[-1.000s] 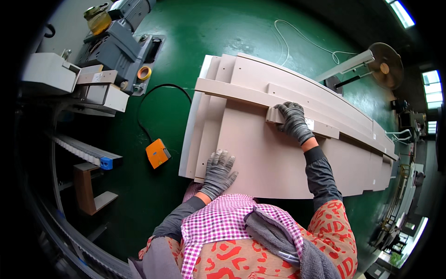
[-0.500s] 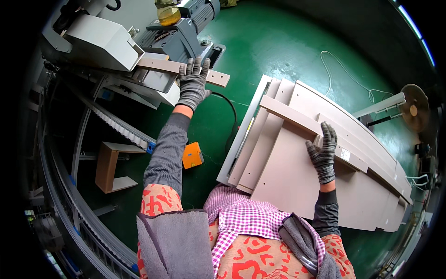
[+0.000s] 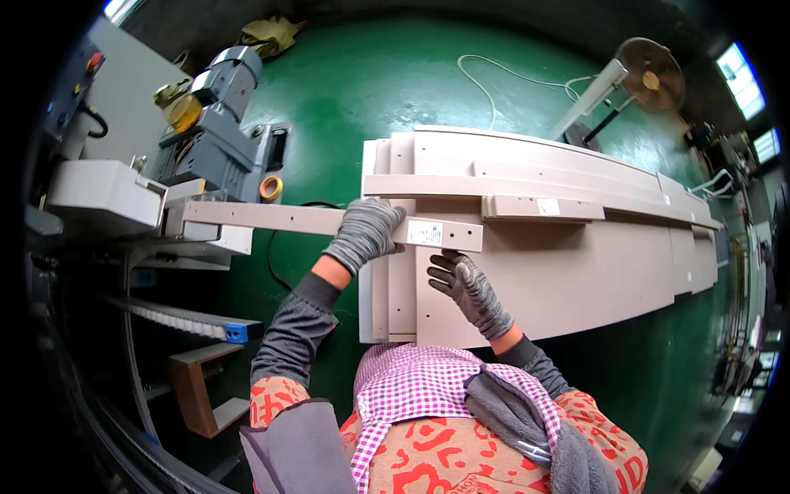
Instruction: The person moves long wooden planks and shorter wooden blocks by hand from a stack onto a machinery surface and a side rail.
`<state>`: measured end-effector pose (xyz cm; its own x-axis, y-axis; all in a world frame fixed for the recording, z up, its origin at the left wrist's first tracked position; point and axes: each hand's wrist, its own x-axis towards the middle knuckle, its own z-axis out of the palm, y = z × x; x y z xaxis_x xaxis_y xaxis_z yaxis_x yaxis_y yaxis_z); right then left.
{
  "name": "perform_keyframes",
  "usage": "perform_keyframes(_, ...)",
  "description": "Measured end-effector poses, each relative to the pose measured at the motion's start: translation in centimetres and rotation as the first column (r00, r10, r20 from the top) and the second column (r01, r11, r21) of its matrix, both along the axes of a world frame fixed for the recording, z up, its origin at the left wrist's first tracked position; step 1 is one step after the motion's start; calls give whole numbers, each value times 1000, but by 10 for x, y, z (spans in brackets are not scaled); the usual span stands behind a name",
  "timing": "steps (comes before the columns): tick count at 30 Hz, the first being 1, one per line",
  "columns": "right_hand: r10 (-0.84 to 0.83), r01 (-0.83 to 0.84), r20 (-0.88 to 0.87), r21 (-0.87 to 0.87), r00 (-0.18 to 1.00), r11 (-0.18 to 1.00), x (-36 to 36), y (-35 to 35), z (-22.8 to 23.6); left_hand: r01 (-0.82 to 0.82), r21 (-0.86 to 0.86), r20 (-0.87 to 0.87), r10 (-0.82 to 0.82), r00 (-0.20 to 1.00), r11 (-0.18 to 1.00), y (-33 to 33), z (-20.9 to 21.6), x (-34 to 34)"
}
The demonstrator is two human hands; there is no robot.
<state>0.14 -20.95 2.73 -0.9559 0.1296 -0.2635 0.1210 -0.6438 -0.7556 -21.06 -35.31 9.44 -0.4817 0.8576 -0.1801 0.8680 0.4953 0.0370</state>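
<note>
A long beige board strip [image 3: 280, 218] with drilled holes and a white label reaches out of the machine at the left. My gloved left hand [image 3: 364, 235] is wrapped round this strip, a little left of the label. The gloved right hand [image 3: 473, 296] is open just below the strip's free end, fingers apart and pointing left; whether a fingertip touches the edge I cannot tell. Beneath and beyond the strip lies a stack of beige panels [image 3: 543, 276]. On that stack rest another long strip [image 3: 428, 185] and a short labelled piece [image 3: 514, 207].
The white machine housing [image 3: 103, 198] and a grey motor [image 3: 218, 123] stand at the left, with a roll of yellow tape [image 3: 271, 188] beside them. A curved roller track [image 3: 177, 319] runs below. A standing fan [image 3: 650, 76] is at the far right, a pale cable [image 3: 485, 82] on the green floor.
My left hand went from flat on the strip to gripping it, and the strip reaches farther right, over the stack. My right hand left the stacked pieces for the strip's end. The view has turned.
</note>
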Motion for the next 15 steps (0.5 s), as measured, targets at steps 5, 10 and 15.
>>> perform_keyframes(5,-413,532,406,-244,815,811,41,37,-28,89,35,92,-92,992,995,88,-30,110)
perform_keyframes(10,-622,711,516,36,589,702,109,135,-76,160,154,63,-171,983,975,111,-75,153)
perform_keyframes(15,-776,815,350,58,524,576,164,271,-87,-63,131,16,61,998,989,65,-118,135)
